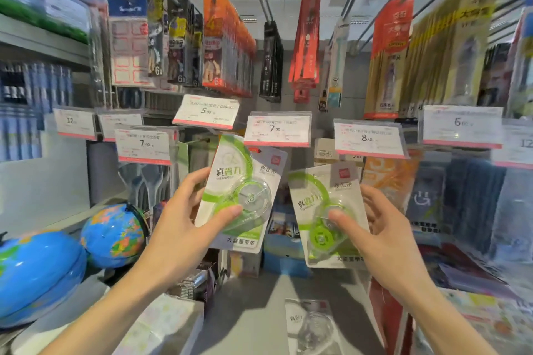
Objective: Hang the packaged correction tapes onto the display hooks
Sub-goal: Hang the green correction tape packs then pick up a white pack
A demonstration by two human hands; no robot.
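The left hand (184, 219) grips one packaged correction tape (240, 193), thumb on its blister; the right hand (383, 228) pinches a second packaged tape (327, 216) just beside it. Best to tilt each card upright and line its hang hole (blurred here, probably at the top edge) with a hook behind the 7.90 price tag (277, 129) above. A third pack (313, 326) lies below the hands; globes (115, 235) sit left.

Two green-white correction tape packs (240, 193) (327, 216), tilted
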